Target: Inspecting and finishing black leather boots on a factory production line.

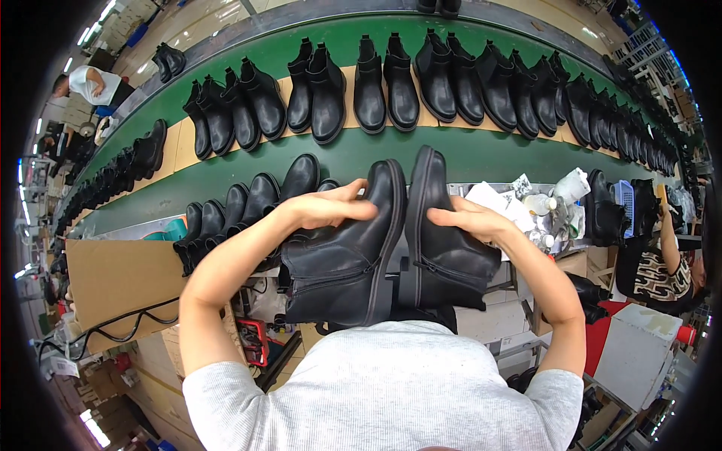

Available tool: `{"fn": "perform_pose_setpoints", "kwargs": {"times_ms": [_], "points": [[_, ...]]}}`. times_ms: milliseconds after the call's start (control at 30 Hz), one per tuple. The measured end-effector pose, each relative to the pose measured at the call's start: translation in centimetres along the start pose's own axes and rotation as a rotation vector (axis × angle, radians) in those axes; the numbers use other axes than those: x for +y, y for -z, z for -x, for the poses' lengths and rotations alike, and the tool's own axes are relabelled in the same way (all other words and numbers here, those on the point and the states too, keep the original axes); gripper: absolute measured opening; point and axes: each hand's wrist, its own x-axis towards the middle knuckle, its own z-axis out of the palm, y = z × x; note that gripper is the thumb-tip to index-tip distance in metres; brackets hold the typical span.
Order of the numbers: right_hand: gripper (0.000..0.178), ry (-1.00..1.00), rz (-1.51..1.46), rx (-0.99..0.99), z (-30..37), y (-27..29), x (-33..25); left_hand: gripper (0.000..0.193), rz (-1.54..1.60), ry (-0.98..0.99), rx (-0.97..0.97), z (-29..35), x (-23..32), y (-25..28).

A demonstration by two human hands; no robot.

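Observation:
Two black ankle boots are held up in front of me, soles facing each other and toes pointing away. My left hand (331,207) grips the left boot (338,252), its thumb lying across the upper. Around the right boot (444,252) my right hand (474,219) is closed, thumb on the upper and the other fingers partly hidden. A zip runs along the side of each boot. The soles stand close together, with a narrow gap between them. Under and left of my left forearm, several more black boots (263,192) stand in a row.
Beyond my hands runs a green conveyor belt (361,154) with a long row of black boots (368,90) on cardboard. To the right lie bottles (540,203), white paper and a blue basket (624,203). A cardboard box (113,282) is at left. Co-workers (94,84) are at both sides.

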Motion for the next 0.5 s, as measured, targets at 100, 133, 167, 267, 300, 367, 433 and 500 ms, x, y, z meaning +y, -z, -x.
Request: {"fn": "perform_pose_setpoints", "kwargs": {"times_ms": [100,133,167,267,300,367,433,500], "points": [[0.072,0.061,0.258,0.179,-0.8,-0.7,0.4,0.101,0.134,-0.063,0.158,-1.4,-1.0,-1.5],[0.070,0.120,0.294,0.229,-0.9,-0.4,1.3,0.101,0.245,-0.092,0.142,-1.4,-0.7,-2.1],[0.065,0.141,0.265,0.271,-1.0,-0.2,2.2,0.096,0.264,-0.124,0.168,-1.4,-1.2,-2.2],[0.066,0.205,0.003,0.260,-2.0,2.4,5.5,0.089,0.322,-0.301,0.150,-2.0,-4.4,-0.5],[0.073,0.285,-0.150,0.253,-1.8,2.9,6.3,0.089,0.374,-0.390,-0.011,-1.3,-3.3,0.0],[0.077,0.355,-0.403,0.194,-2.7,5.0,9.8,0.090,0.614,-0.516,-0.009,-1.3,-3.8,0.5],[0.086,0.415,-0.805,0.045,-3.8,7.4,13.2,0.074,0.683,-0.874,-0.147,-2.0,-2.2,-0.5],[0.086,0.433,-0.801,0.045,-4.1,8.0,13.4,0.093,0.788,-0.920,-0.207,-2.8,-1.9,-0.6]]}}
